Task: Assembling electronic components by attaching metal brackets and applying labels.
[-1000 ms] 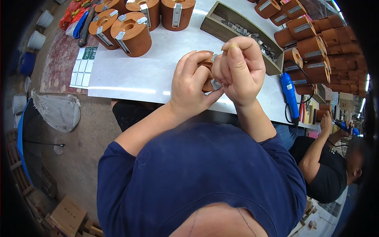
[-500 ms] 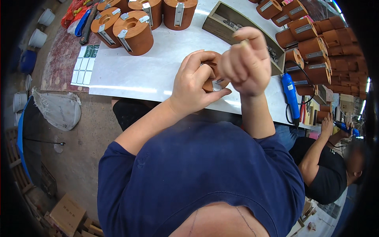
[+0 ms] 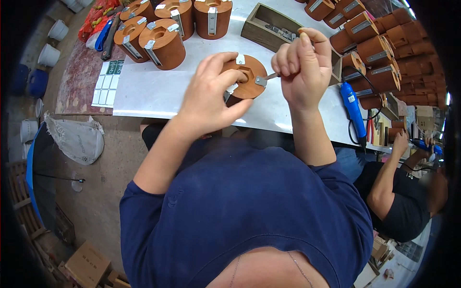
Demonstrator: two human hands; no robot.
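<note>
One reddish-brown wooden cylinder (image 3: 252, 90), grasped by the left hand (image 3: 206, 93), stood near the front edge of the white tabletop (image 3: 149, 93), open leftward; the right hand (image 3: 305, 72) pinched a slim metal piece (image 3: 272, 76) at the cylinder's rim.

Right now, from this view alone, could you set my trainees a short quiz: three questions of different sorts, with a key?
1. True or false: the left hand touches a wooden cylinder.
2. Where does the blue tool lie from the wooden box? A: inside it. B: to its right. C: to its left.
3. Which hand holds the thin metal rod?

Key: 1. True. 2. B. 3. The right hand.
</note>
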